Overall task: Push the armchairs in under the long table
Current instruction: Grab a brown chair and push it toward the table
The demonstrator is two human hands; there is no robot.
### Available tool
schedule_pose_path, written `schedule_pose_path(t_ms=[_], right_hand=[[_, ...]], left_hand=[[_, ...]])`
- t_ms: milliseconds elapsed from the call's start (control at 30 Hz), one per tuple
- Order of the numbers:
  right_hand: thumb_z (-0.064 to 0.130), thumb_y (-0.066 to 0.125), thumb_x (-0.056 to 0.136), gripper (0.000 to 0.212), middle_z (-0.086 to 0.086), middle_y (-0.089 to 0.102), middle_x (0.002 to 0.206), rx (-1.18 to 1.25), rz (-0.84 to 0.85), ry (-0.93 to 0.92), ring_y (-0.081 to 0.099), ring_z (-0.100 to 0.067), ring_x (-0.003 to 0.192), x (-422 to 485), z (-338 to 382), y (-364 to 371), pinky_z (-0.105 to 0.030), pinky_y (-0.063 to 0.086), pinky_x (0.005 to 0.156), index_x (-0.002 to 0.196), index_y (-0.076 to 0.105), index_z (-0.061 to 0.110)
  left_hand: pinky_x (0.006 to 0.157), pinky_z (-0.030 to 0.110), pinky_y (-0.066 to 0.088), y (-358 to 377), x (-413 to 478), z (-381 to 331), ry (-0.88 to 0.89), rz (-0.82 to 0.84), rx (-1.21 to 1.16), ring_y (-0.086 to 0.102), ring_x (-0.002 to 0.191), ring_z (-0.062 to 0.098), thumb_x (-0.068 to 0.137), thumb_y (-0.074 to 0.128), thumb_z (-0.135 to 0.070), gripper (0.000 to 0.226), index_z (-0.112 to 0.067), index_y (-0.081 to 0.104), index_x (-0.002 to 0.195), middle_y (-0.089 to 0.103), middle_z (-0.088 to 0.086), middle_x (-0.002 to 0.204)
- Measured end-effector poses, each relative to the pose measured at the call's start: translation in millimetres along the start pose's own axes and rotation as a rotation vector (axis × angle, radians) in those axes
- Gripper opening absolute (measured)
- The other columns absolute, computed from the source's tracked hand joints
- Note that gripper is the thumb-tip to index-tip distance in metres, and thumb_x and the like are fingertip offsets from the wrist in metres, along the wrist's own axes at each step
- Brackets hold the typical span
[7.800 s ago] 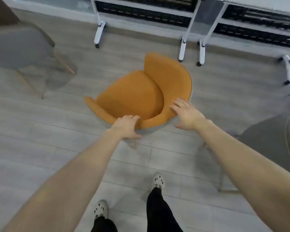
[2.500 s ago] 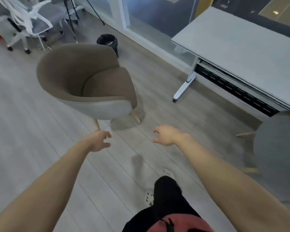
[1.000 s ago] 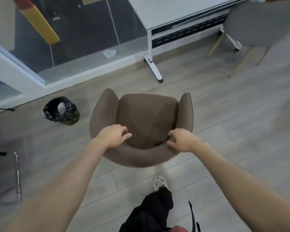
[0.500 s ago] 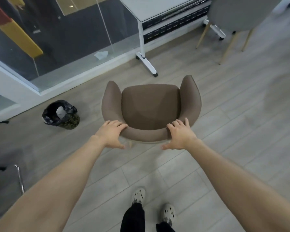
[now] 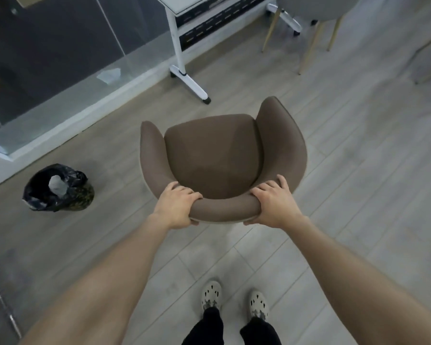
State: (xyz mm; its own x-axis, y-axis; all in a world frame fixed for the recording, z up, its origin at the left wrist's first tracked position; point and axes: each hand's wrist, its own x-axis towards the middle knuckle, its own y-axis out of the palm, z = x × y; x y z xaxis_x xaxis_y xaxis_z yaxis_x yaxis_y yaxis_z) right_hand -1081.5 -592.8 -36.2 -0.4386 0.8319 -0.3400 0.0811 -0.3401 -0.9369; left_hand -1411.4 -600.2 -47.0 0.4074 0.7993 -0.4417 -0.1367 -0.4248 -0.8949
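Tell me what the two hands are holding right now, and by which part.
Both hands grip the brown upholstered armchair by the top rim of its curved backrest: left hand at the rim's left end, right hand at its right end.

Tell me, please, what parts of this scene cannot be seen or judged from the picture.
- Brown armchair legs: head view, hidden under its seat.
- Long table: top cut off by the upper edge; only a leg and one corner show.
- Grey chair: seat cut off by the upper edge.
- Left hand and right hand: thumbs partly hidden behind the backrest.
- Bin bag contents: too small.
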Motion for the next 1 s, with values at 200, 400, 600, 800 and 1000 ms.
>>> schedule_pose_path(t_ms=[200, 400, 600, 800, 1000], right_hand=[[0.104, 0.058, 0.05, 0.103, 0.011, 0.071, 0.124, -0.023, 0.023, 0.002, 0.061, -0.024, 0.128, 36, -56, -20, -0.059, 0.019, 0.129, 0.128, 0.07, 0.038], [0.104, 0.058, 0.048, 0.105, 0.012, 0.068, 0.128, -0.046, 0.061, -0.01, 0.057, -0.023, 0.132, 114, -129, -55, -0.059, 0.014, 0.13, 0.131, 0.067, 0.041], [0.104, 0.055, 0.046, 0.103, 0.012, 0.068, 0.12, -0.068, 0.034, -0.084, 0.059, -0.022, 0.125, 226, -206, -98, -0.055, 0.018, 0.128, 0.126, 0.069, 0.041], [0.106, 0.056, 0.047, 0.102, 0.01, 0.067, 0.117, -0.085, 0.028, -0.167, 0.059, -0.023, 0.122, 340, -281, -146, -0.054, 0.017, 0.127, 0.124, 0.069, 0.04], [0.105, 0.057, 0.048, 0.102, 0.01, 0.067, 0.121, -0.125, 0.034, -0.211, 0.058, -0.023, 0.125, 442, -326, -188, -0.054, 0.016, 0.128, 0.127, 0.067, 0.042]], left_hand=[[0.112, 0.044, 0.039, -24, 58, -7, 0.005, -0.021, -0.005, 0.065, 0.12, 0.017, 0.069, 0.074, -0.079, 0.079, -0.046, 0.056, 0.139, 0.069, -0.015, 0.128], [0.108, 0.044, 0.04, -67, 147, 7, -0.015, -0.064, -0.006, 0.066, 0.116, 0.018, 0.071, 0.073, -0.079, 0.075, -0.047, 0.056, 0.137, 0.069, -0.016, 0.126], [0.106, 0.041, 0.041, -117, 248, 40, -0.113, -0.095, -0.031, 0.067, 0.114, 0.016, 0.069, 0.073, -0.076, 0.072, -0.046, 0.059, 0.133, 0.071, -0.016, 0.124], [0.11, 0.042, 0.039, -170, 346, 67, -0.216, -0.118, -0.093, 0.066, 0.114, 0.016, 0.072, 0.063, -0.071, 0.064, -0.048, 0.06, 0.131, 0.071, -0.017, 0.124], [0.11, 0.043, 0.038, -211, 425, 108, -0.278, -0.133, -0.122, 0.065, 0.116, 0.017, 0.073, 0.065, -0.072, 0.064, -0.048, 0.059, 0.131, 0.071, -0.017, 0.124]])
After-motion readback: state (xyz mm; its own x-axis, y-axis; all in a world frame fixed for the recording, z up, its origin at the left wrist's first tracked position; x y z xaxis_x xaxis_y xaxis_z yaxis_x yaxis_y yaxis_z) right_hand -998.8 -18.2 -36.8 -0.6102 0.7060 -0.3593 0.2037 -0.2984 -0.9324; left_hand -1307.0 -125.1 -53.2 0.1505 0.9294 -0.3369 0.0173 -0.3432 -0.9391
